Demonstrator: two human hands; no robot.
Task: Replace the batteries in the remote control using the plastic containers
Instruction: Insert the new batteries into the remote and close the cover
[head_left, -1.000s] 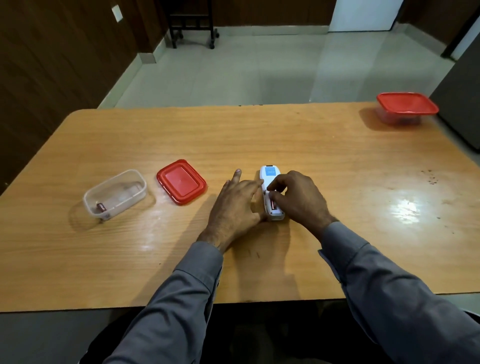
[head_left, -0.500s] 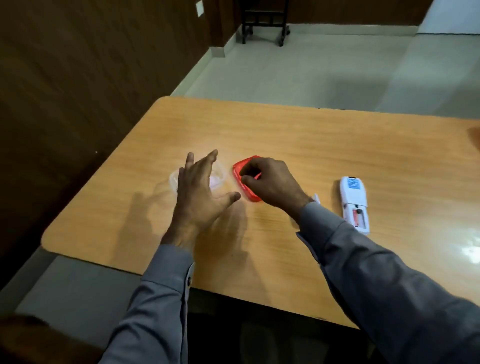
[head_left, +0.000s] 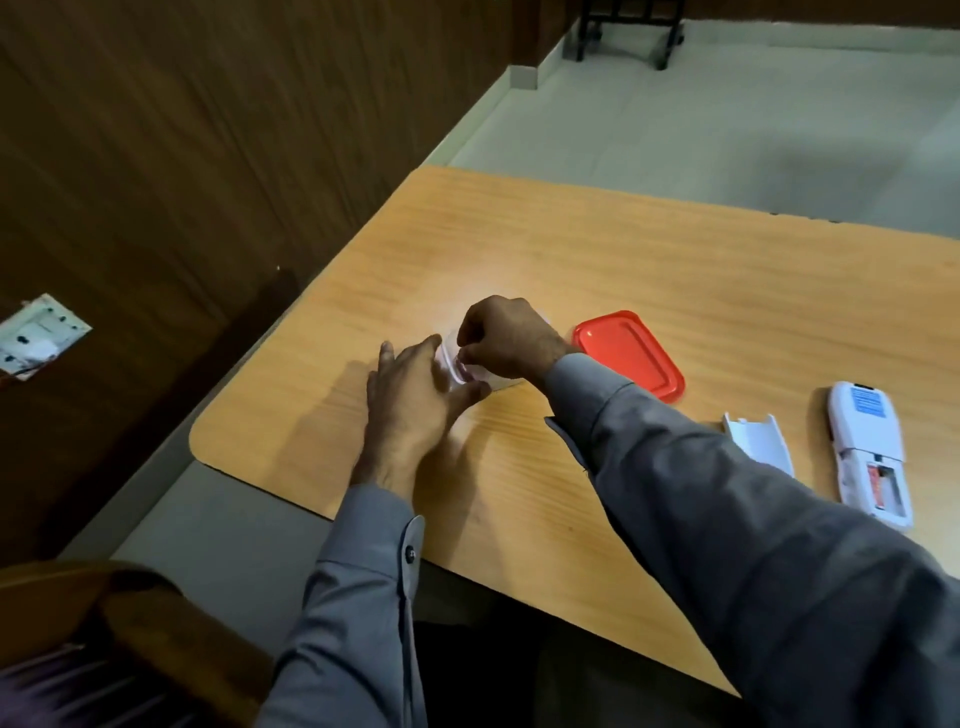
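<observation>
- The red lid (head_left: 629, 355) lies flat on the wooden table (head_left: 675, 270) just right of the right hand (head_left: 506, 338), touching nothing I can make out.
- Further right, past the right sleeve (head_left: 727, 519), lie the loose white battery cover (head_left: 759, 441) and then the remote control (head_left: 868, 453); the sleeve hides the cover's near end.
- The clear plastic container (head_left: 462, 371) sits between the two hands and is mostly hidden by them; only a bit of its pale rim shows.
- The right hand is curled above the container, fingertips pressed together at its rim; blur hides whether anything is pinched between them.
- The left hand (head_left: 415, 410) lies flat on the table, fingers spread, thumb against the container's near side.
- Half a second ago the right hand was on the red lid and the left hand hovered in front of the container; now the right hand is over the container and the left is down beside it.
- The remote lies back-side up, well right of both hands, its long axis running away from the person, leaning slightly left; the open battery bay, a red battery (head_left: 877, 480) inside, is at the near end.
</observation>
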